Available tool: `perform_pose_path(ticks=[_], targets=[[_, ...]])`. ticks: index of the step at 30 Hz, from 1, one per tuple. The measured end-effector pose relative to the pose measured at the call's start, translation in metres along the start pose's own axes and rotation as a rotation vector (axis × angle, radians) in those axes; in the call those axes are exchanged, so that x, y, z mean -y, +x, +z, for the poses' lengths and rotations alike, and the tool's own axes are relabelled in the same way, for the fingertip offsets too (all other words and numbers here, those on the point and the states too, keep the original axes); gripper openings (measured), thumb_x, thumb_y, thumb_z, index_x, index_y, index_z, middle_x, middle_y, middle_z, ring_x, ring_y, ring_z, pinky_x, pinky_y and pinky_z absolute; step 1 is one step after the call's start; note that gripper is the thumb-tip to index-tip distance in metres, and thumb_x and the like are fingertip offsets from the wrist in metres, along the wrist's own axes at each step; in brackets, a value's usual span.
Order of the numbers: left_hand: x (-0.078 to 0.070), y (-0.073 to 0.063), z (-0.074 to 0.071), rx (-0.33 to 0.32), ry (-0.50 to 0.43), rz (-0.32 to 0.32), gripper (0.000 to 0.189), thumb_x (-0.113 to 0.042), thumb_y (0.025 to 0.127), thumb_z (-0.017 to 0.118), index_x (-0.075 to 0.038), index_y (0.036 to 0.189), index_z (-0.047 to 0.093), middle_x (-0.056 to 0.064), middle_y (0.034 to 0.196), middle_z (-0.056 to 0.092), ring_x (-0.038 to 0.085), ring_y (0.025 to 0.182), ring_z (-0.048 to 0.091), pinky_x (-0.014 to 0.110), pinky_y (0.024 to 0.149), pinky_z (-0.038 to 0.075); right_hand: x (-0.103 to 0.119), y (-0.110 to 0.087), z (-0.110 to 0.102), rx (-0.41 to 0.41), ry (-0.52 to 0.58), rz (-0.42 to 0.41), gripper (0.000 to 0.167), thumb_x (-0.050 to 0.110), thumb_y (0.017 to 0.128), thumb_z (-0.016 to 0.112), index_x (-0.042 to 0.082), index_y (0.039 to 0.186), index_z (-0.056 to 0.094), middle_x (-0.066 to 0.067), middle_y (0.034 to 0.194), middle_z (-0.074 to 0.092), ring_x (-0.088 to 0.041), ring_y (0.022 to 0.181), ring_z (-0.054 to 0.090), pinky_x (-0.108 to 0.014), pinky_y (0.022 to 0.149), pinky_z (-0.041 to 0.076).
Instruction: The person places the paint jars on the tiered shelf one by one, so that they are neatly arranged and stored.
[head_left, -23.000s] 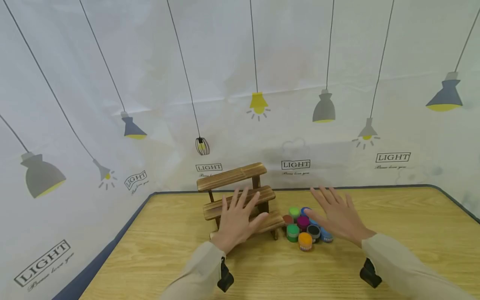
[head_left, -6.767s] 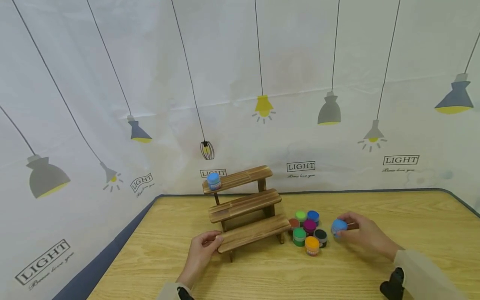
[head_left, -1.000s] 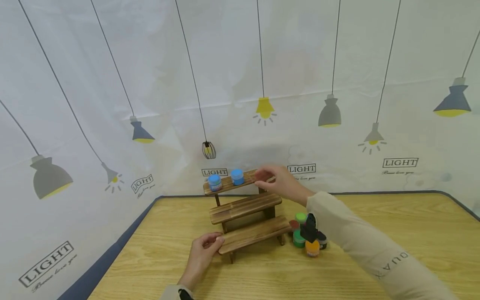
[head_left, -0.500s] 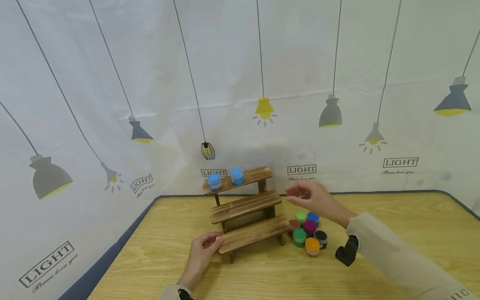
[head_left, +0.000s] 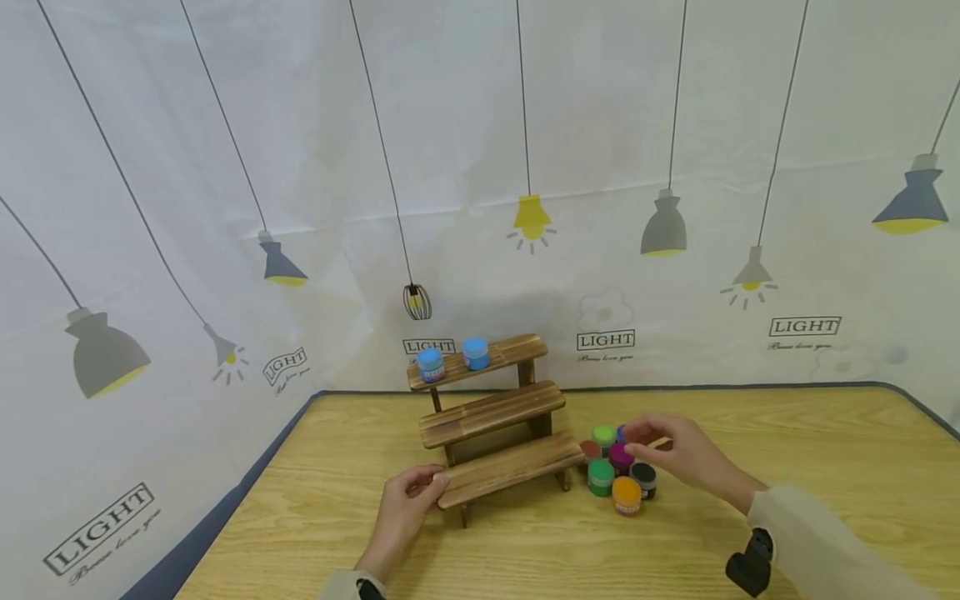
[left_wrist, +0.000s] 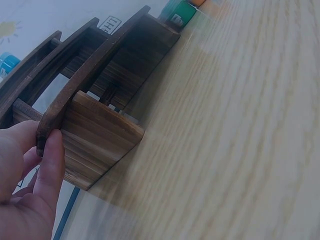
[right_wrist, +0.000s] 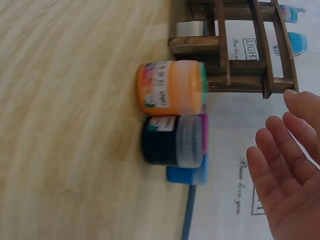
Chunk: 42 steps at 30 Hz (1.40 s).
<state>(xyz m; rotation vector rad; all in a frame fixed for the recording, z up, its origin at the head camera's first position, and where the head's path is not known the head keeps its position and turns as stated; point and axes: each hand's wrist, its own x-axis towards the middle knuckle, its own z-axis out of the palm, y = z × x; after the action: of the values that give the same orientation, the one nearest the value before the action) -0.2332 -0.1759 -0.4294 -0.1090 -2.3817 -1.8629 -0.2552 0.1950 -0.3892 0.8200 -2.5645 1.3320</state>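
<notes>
A three-step wooden display rack (head_left: 510,471) stands on the table. My left hand (head_left: 405,504) pinches the left end of its lowest step between thumb and fingers, plainly seen in the left wrist view on the rack (left_wrist: 80,80). Two light blue paint jars (head_left: 431,365) sit side by side on the top step's left half. My right hand (head_left: 686,454), fingers loosely bent and holding nothing, hovers over a cluster of jars right of the rack. It partly covers a dark blue jar (head_left: 620,433) and is close to a magenta jar (head_left: 619,457).
Also in the cluster are a light green jar (head_left: 603,437), a brown-red jar (head_left: 590,452), a green jar (head_left: 601,477), an orange jar (head_left: 627,494) and a black jar (head_left: 643,479). A lamp-printed cloth (head_left: 600,275) hangs behind the wooden table (head_left: 810,450).
The light blue jar my right hand held earlier now stands on the top step beside the first. That hand has come down rightward from the rack to the cluster. My left hand stays put.
</notes>
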Motion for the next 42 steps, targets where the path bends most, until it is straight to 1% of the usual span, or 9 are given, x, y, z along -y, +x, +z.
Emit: perform_pose_path(ticks=[3,6,7,11,15,22,28,37,42], targets=[[0.0,0.0,0.0,0.004,-0.001,-0.005,0.033,-0.016,0.085,0.061,0.01,0.105,0.059,0.01,0.087,0.062,0.011,0.071,0.059,0.023,0.057,0.05,-0.008,-0.008,0.0,-0.005,-0.017,0.025,0.023,0.018,0.085,0.061,-0.001,0.097,0.061,-0.007,0.089,0.062,-0.013,0.077,0.057,-0.025,0.061,0.05],[0.0,0.0,0.0,0.005,-0.002,-0.008,0.033,-0.016,0.085,0.061,0.01,0.105,0.059,0.01,0.087,0.062,0.011,0.07,0.059,0.023,0.057,0.05,-0.014,-0.014,0.002,0.004,-0.03,0.066,0.025,0.018,0.084,0.062,-0.002,0.098,0.061,-0.013,0.094,0.061,-0.019,0.079,0.058,-0.024,0.062,0.05],[0.0,0.0,0.0,0.004,-0.003,-0.01,0.033,-0.016,0.085,0.061,0.01,0.105,0.059,0.01,0.086,0.062,0.011,0.07,0.059,0.023,0.057,0.05,-0.015,-0.016,0.002,0.013,-0.028,0.096,0.027,0.02,0.084,0.062,-0.002,0.1,0.061,-0.014,0.097,0.061,-0.021,0.081,0.058,-0.024,0.063,0.05],[0.0,0.0,0.001,0.0,-0.006,-0.01,0.033,-0.016,0.084,0.061,0.01,0.105,0.059,0.009,0.085,0.062,0.011,0.07,0.058,0.023,0.057,0.05,-0.019,-0.023,0.004,0.047,0.008,0.145,0.03,0.018,0.083,0.062,-0.004,0.104,0.059,-0.021,0.104,0.058,-0.03,0.087,0.057,-0.026,0.066,0.05],[0.001,0.001,0.001,-0.002,-0.006,-0.012,0.033,-0.016,0.084,0.062,0.009,0.105,0.059,0.008,0.084,0.062,0.01,0.069,0.058,0.024,0.057,0.05,-0.023,-0.028,0.006,0.069,0.029,0.16,0.033,0.017,0.083,0.062,-0.005,0.107,0.056,-0.022,0.107,0.056,-0.033,0.09,0.056,-0.031,0.069,0.051],[0.002,0.001,0.0,0.014,-0.009,-0.016,0.033,-0.016,0.085,0.06,0.009,0.107,0.058,0.009,0.086,0.062,0.011,0.07,0.058,0.025,0.058,0.05,-0.032,-0.03,0.01,0.077,0.016,0.168,0.039,0.017,0.081,0.065,-0.007,0.111,0.054,-0.022,0.108,0.055,-0.032,0.092,0.056,-0.033,0.074,0.05],[0.005,0.004,0.0,0.012,-0.021,-0.031,0.032,-0.014,0.085,0.06,0.009,0.108,0.058,0.011,0.091,0.062,0.013,0.072,0.059,0.027,0.059,0.051,-0.035,-0.027,0.008,0.157,0.038,0.131,0.041,0.015,0.082,0.064,-0.008,0.113,0.051,-0.024,0.109,0.054,-0.034,0.093,0.055,-0.033,0.074,0.049],[0.005,0.004,0.0,0.015,-0.028,-0.038,0.033,-0.014,0.085,0.06,0.009,0.109,0.057,0.013,0.093,0.062,0.014,0.074,0.06,0.029,0.06,0.052,-0.032,-0.023,0.007,0.196,0.074,0.193,0.038,0.014,0.082,0.063,-0.006,0.112,0.051,-0.02,0.109,0.053,-0.034,0.096,0.054,-0.036,0.077,0.048],[0.004,0.003,0.0,0.017,-0.015,-0.041,0.034,-0.017,0.085,0.06,0.008,0.109,0.058,0.012,0.093,0.062,0.014,0.073,0.06,0.029,0.06,0.052,-0.036,-0.022,0.007,0.2,0.11,0.229,0.04,0.015,0.081,0.064,-0.006,0.112,0.051,-0.02,0.11,0.052,-0.034,0.097,0.053,-0.032,0.075,0.049]])
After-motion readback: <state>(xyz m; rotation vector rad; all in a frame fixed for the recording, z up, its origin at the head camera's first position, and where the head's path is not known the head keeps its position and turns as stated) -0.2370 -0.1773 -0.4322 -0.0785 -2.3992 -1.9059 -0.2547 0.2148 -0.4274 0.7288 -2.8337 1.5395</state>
